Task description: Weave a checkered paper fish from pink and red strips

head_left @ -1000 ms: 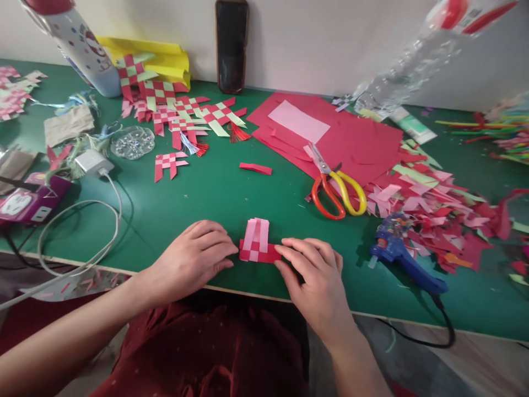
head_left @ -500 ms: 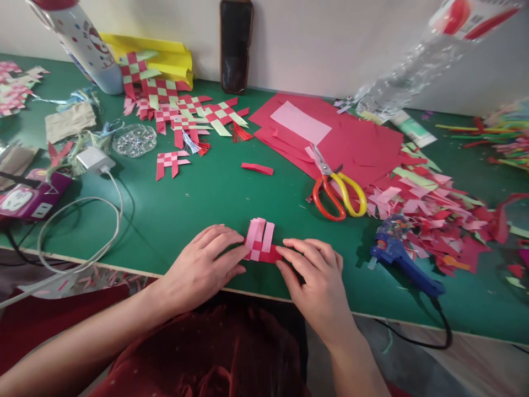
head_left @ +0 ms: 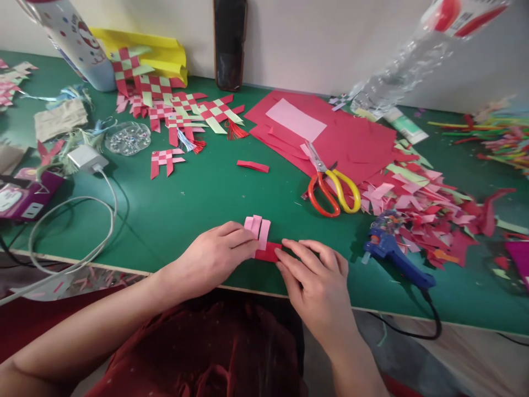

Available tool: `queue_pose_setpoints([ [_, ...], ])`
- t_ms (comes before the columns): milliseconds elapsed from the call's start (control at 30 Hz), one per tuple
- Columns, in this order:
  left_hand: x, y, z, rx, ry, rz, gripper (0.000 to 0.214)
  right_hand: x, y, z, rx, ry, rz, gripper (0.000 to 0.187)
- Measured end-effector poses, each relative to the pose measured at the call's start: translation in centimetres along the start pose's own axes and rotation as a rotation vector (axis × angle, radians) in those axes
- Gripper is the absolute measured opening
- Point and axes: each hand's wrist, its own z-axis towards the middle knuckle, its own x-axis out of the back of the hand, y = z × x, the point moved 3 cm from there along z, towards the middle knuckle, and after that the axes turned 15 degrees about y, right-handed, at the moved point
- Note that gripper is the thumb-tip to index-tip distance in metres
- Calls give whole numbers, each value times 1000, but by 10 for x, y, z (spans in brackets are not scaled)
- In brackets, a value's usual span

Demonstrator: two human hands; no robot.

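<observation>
A small woven piece of pink and red paper strips (head_left: 260, 237) lies near the front edge of the green table (head_left: 206, 193). My left hand (head_left: 212, 259) lies over its left part, fingers together and pressing on the strips. My right hand (head_left: 316, 275) touches the red strip's right end with its fingertips, fingers close together. Pink strip ends stick up beyond my left fingers.
Red-and-yellow scissors (head_left: 333, 187) lie on red paper sheets (head_left: 351, 143). A blue glue gun (head_left: 392, 253) and a heap of paper scraps (head_left: 430, 204) are at right. Finished woven pieces (head_left: 177, 110), a white charger with cable (head_left: 86, 160) and a loose red strip (head_left: 253, 165) lie to the left and centre.
My left hand has slid rightward over the woven piece, covering more of it. My right hand has stayed at the red strip's end. The view shifted slightly.
</observation>
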Motion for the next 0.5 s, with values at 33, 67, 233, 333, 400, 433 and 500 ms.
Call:
queue_pose_setpoints([
  [33, 0, 1, 1, 2, -12, 11, 25, 0, 1, 0, -8, 0, 4, 15],
  [67, -1, 1, 2, 2, -24, 24, 26, 0, 2, 0, -16, -2, 8, 16],
  [233, 0, 3, 13, -9, -71, 100, 26, -7, 3, 5, -80, -18, -80, 24],
  [333, -3, 0, 19, -15, -58, 159, 26, -12, 1, 9, -150, -65, -150, 16],
  [400, -5, -2, 20, -16, -41, 186, 29, -14, -1, 11, -183, -94, -172, 11],
  [433, -7, -2, 20, -16, -41, 191, 29, -14, -2, 13, -192, -106, -177, 9],
  [500, -8, -3, 20, -10, -53, 197, 29, -14, -3, 15, -197, -126, -171, 4],
])
